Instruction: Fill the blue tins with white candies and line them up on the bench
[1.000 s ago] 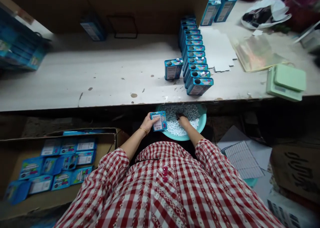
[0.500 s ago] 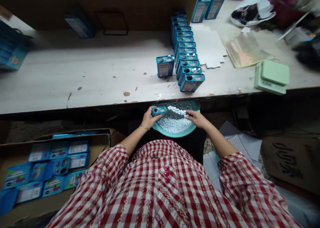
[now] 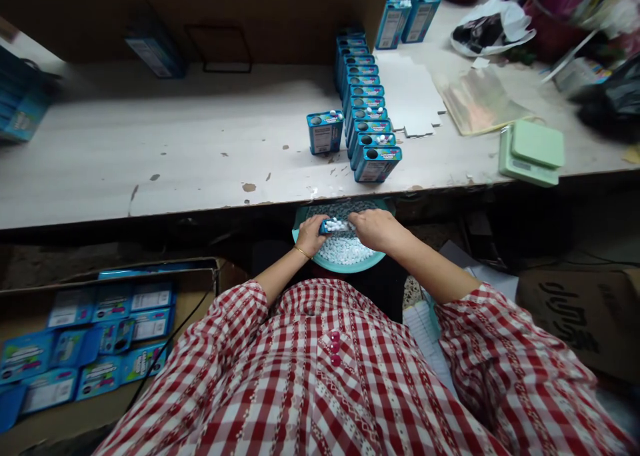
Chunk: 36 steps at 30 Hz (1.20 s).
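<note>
Over a turquoise basin (image 3: 353,268) of small white candies, my left hand (image 3: 311,236) is closed around a small blue carton (image 3: 325,227). White candies (image 3: 339,225) lie heaped across the carton's top, hiding its opening. My right hand (image 3: 374,229) is closed at the right end of this heap, its fingers on what looks like a small scoop; the candies and fingers hide most of it. One blue carton (image 3: 325,134) stands alone on the table above. Beside it runs a row of similar upright cartons (image 3: 377,165) with round holes on top, a few candies lying on some.
The white table (image 3: 210,169) has its front edge just beyond the basin. A green scale (image 3: 533,151) sits to the right, near white card sheets (image 3: 407,99). At lower left, a cardboard box (image 3: 195,309) holds several flat blue cartons (image 3: 97,376).
My right hand has moved left with the candies, bringing them over the carton's top. My left hand has shifted slightly right with the carton. The camera view has moved a little.
</note>
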{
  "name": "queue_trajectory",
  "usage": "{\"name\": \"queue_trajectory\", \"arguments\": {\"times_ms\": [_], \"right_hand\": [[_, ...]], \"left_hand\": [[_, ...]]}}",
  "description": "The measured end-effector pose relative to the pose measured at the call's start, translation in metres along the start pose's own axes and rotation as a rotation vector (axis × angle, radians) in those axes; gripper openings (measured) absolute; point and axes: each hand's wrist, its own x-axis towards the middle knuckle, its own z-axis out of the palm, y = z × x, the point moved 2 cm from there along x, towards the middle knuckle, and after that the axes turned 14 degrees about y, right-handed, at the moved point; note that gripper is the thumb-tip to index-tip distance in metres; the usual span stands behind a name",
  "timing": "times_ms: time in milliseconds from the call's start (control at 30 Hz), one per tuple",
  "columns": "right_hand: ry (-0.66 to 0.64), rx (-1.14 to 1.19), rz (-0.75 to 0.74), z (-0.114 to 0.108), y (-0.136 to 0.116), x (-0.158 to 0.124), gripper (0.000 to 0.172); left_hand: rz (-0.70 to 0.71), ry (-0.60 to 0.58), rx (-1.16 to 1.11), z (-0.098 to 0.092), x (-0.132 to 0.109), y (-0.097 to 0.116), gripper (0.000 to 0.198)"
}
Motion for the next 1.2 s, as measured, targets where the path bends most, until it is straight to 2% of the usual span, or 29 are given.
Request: {"name": "queue_trajectory", "arguments": {"times_ms": [133, 233, 300, 400, 467, 567, 667, 733, 833, 933, 1067, 1200], "right_hand": [[0.009, -0.01, -0.028, -0.01, -0.001, -0.004, 0.029], [0.044, 0.006, 0.016, 0.0, 0.024, -0.014, 0.028], [0.045, 0.012, 0.079, 0.021, 0.047, -0.02, 0.03], [-0.06, 0.024, 0.178, 0.074, 0.066, -0.016, 0.035], [-0.123, 0.072, 0.194, 0.11, 0.058, -0.004, 0.037], [-0.128, 0.146, 0.171, 0.15, 0.024, 0.021, 0.037], [-0.09, 0.307, 0.212, 0.172, 0.0, 0.04, 0.036], [-0.019, 0.503, 0.262, 0.179, 0.001, 0.042, 0.034], [0.074, 0.714, 0.27, 0.177, 0.021, 0.031, 0.032], [0.099, 0.767, 0.254, 0.16, 0.048, 0.01, 0.038], [0.172, 0.834, 0.185, 0.114, 0.068, -0.01, 0.039], [0.145, 0.689, 0.124, 0.063, 0.061, -0.015, 0.037]], "left_hand": [[-0.01, 0.019, -0.053, -0.001, 0.001, 0.001, 0.037], [-0.06, 0.085, -0.185, -0.01, -0.002, -0.002, 0.037], [-0.118, 0.152, -0.276, -0.02, -0.005, -0.007, 0.038], [-0.2, 0.207, -0.361, -0.032, -0.01, -0.014, 0.042], [-0.229, 0.21, -0.402, -0.035, -0.011, -0.017, 0.043], [-0.243, 0.204, -0.441, -0.034, -0.01, -0.016, 0.044], [-0.28, 0.211, -0.45, -0.038, -0.008, -0.014, 0.046], [-0.312, 0.234, -0.45, -0.045, -0.007, -0.013, 0.046], [-0.315, 0.281, -0.437, -0.056, -0.007, -0.015, 0.045], [-0.294, 0.301, -0.415, -0.056, -0.007, -0.018, 0.045], [-0.237, 0.228, -0.368, -0.038, -0.004, -0.017, 0.041], [-0.17, 0.142, -0.289, -0.016, 0.002, -0.009, 0.037]]}}
